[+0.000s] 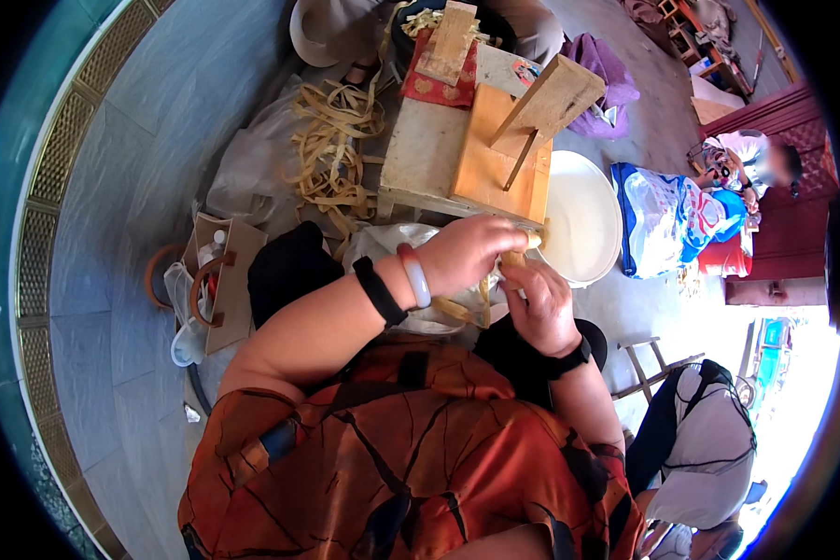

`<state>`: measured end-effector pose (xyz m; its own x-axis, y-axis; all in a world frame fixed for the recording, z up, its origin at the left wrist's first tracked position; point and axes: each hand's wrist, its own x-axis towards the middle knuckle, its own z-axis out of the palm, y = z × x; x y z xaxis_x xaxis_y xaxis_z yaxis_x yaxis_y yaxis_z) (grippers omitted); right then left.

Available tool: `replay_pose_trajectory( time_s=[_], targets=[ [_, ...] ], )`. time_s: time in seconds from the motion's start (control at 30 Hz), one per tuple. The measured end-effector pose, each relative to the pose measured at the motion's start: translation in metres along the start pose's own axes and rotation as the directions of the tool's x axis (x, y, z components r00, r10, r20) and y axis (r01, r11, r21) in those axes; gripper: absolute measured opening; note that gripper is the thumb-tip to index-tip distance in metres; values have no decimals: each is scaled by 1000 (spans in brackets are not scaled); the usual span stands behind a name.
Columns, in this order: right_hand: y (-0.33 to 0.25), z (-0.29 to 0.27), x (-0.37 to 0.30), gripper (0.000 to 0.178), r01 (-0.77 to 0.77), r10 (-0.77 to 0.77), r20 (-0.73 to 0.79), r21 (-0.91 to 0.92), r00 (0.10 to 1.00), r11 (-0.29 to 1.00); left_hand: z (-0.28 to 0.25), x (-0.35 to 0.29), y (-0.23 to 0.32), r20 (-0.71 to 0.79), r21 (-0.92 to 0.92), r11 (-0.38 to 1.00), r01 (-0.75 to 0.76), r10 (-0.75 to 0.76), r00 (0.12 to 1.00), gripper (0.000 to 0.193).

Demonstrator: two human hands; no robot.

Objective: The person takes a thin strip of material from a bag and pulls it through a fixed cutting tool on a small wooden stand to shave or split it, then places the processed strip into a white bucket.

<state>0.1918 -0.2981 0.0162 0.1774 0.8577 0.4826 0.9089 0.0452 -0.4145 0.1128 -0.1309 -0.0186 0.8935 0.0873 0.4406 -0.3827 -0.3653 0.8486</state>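
Note:
Both my hands meet in front of my lap, fingers closed on a pale yellow flat strip point(482, 297). My left hand point(471, 250), with a pale bangle and a black band at its wrist, pinches the strip near its upper end. Just below and to the right, my right hand point(538, 306), a dark band on its wrist, grips the same strip between thumb and fingers. The strip's lower part loops down over a white plastic bag point(420, 245) by my knees. What the strip is made of, I cannot tell.
Ahead stands a low table point(415, 159) bearing an orange wooden board point(483, 145) with an upright block point(549, 101). A white basin point(583, 219) is right of it, a strip pile point(336, 154) left. A bag point(219, 280) sits at my left; other people are nearby.

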Motion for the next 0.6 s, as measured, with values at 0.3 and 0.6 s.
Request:
replay_pose_trajectory(
  time_s=[0.3,0.6],
  targets=[
    [5,4,0,19,-86,84,-154,-8,984,996,-2,-1,-5,472,-493,671,554,-329,818,15],
    [36,16,-14,9,-455,590,544,835,596,-310,0,3,12,154,314,944,-98,51,987,36]
  ],
)
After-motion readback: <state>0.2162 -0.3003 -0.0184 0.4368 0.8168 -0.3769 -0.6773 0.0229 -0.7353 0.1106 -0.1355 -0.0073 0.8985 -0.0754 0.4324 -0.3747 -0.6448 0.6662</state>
